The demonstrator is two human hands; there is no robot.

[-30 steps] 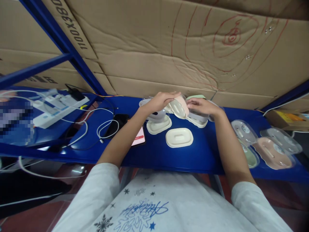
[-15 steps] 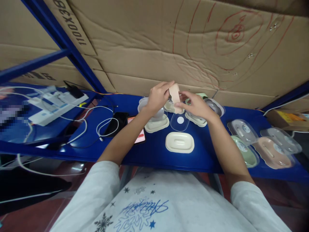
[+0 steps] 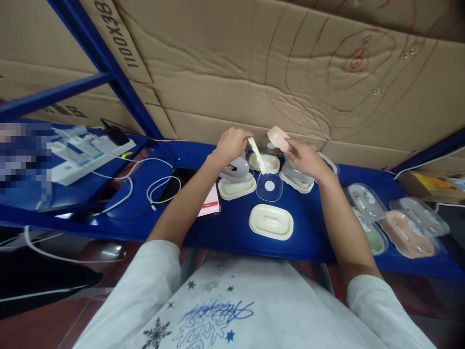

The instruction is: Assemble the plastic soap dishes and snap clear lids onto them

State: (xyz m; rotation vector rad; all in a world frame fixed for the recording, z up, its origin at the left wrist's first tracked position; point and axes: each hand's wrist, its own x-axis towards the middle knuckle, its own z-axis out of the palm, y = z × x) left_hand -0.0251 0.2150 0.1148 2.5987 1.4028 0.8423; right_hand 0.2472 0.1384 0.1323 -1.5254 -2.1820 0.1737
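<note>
My left hand is closed on a thin cream insert that slants down toward the shelf. My right hand is closed on a pink soap-dish shell, lifted above the blue shelf. Below and between the hands lies a clear plastic lid with a round white sticker. A cream oval dish rests nearer to me. More cream and clear dish parts sit stacked under and behind my hands.
Packed dishes with clear lids lie at the right end of the shelf. Two phones, white cables and a power strip lie to the left. A cardboard wall and blue frame bars stand behind.
The pink shell and cream insert, held together between both hands before, have come apart: my right hand lifted the pink shell up and right, my left kept the cream piece.
</note>
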